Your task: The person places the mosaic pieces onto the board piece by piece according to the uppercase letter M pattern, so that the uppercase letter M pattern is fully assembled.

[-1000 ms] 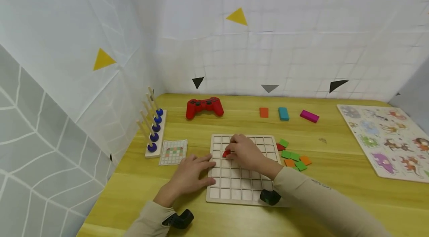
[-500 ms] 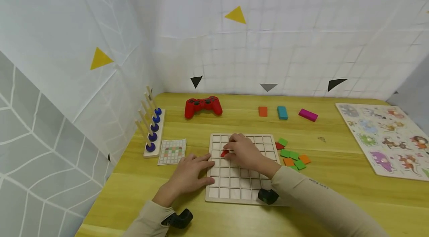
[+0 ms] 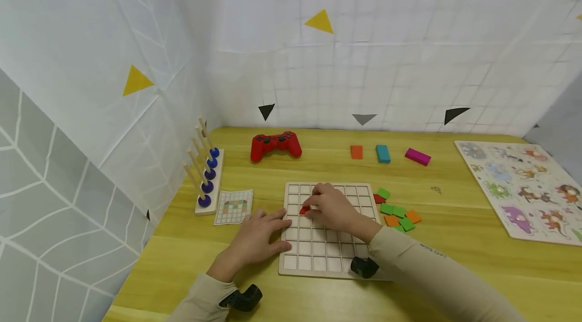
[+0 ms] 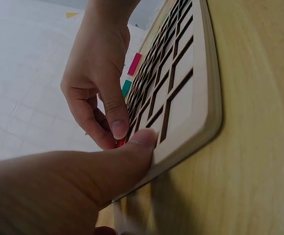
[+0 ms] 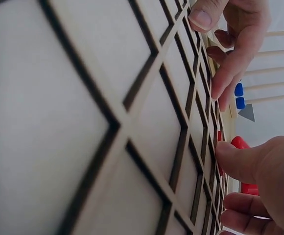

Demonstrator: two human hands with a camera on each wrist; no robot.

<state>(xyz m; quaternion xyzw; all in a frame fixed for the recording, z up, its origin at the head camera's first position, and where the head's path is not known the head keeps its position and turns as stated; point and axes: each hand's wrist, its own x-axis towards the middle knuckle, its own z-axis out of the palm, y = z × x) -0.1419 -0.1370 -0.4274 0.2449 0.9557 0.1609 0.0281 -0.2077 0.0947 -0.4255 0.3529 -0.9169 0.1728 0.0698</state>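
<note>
Pinching a small red tile (image 3: 305,209), the right hand (image 3: 334,208) has its fingers curled round it on the grid board (image 3: 318,256), in the far left part. Which way the tile points I cannot tell. The left hand (image 3: 256,236) lies flat with straight fingers on the board's left edge. Both hands have stayed put since a moment ago.

A pale wooden grid board (image 3: 329,261) lies on the yellow wood-grain table (image 3: 454,271). A red tile (image 3: 304,209) sits on the board. Green, orange and red tiles (image 3: 396,213) lie beside it. The game controller (image 3: 275,144) is red with black buttons, and the pattern card (image 3: 234,206) shows red and green squares.
</note>
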